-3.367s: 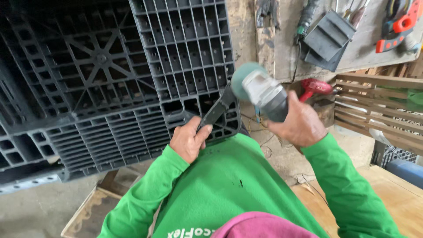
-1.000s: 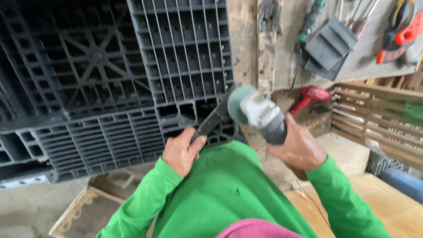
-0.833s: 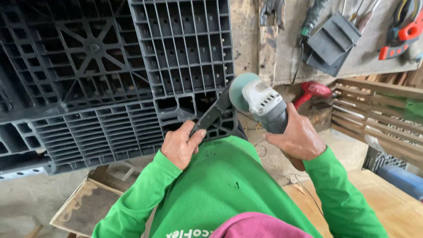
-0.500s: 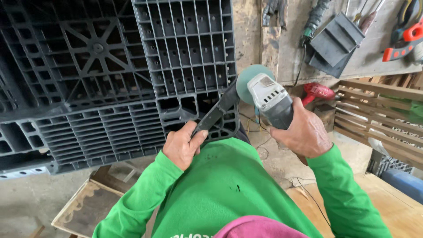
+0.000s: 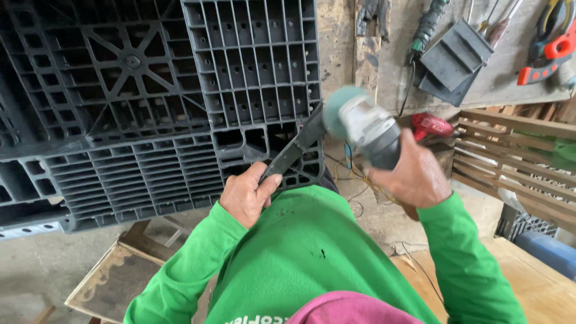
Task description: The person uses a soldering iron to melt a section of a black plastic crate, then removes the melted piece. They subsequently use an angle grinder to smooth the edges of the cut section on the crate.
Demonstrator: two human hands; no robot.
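My right hand (image 5: 414, 177) grips the grey body of an angle grinder (image 5: 366, 126), held up in front of my chest. The grinder's teal disc end (image 5: 339, 102) faces left and is blurred. My left hand (image 5: 247, 197) is closed on the near end of a flat dark metal wrench (image 5: 294, 150). The wrench slants up to the right, and its far end meets the grinder's head next to the disc. Both arms wear green sleeves.
Black plastic pallets (image 5: 150, 102) lean against the wall behind the hands. Hand tools (image 5: 456, 54) hang on the wall at upper right, with a red power tool (image 5: 433, 125) below them. A slatted wooden crate (image 5: 516, 156) stands right. A wooden board (image 5: 114, 279) lies lower left.
Both hands keep their hold. The grinder has rocked slightly and is now blurred by motion; the wrench stays against its head. The view has drifted a little.
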